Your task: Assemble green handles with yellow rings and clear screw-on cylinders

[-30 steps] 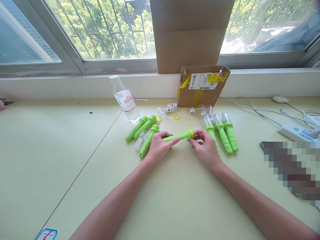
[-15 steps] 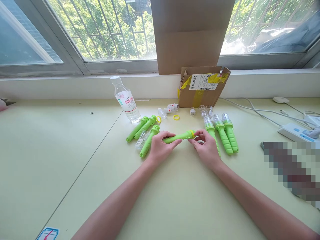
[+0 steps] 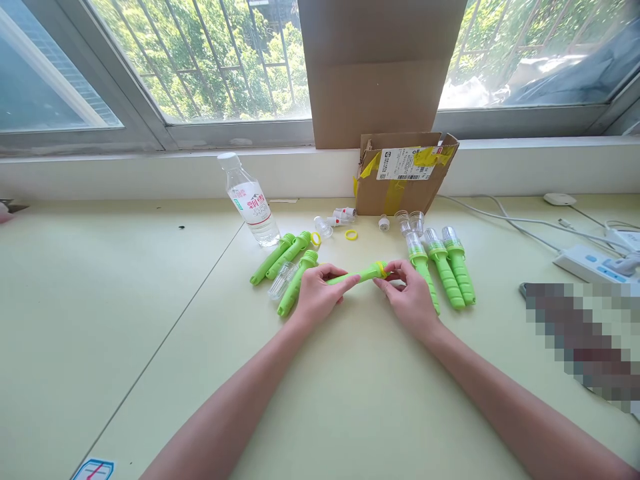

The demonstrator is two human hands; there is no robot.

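Observation:
My left hand (image 3: 323, 293) is closed around a green flashlight body (image 3: 367, 273), its threaded end pointing right. A yellow ring (image 3: 383, 269) sits around that threaded end, and the fingertips of my right hand (image 3: 411, 290) pinch it there. Left of my left hand lie several more items: a green threaded body (image 3: 299, 283) with a clear ribbed cap (image 3: 283, 280) beside it, and two similar bodies (image 3: 274, 259) farther back. Just beyond my right hand lie three green flashlights with clear caps (image 3: 445, 273).
A water bottle (image 3: 254, 212) stands at the back left. Farther back are loose yellow rings (image 3: 351, 235), small white parts (image 3: 344, 215), clear caps (image 3: 416, 221) and a cardboard box (image 3: 407, 180). At right are cables, a power strip (image 3: 595, 265) and a blurred-out object (image 3: 575, 333).
Both hands keep their grip on the green body, and the fingers have shifted only slightly at the yellow ring. The whole view has moved a little.

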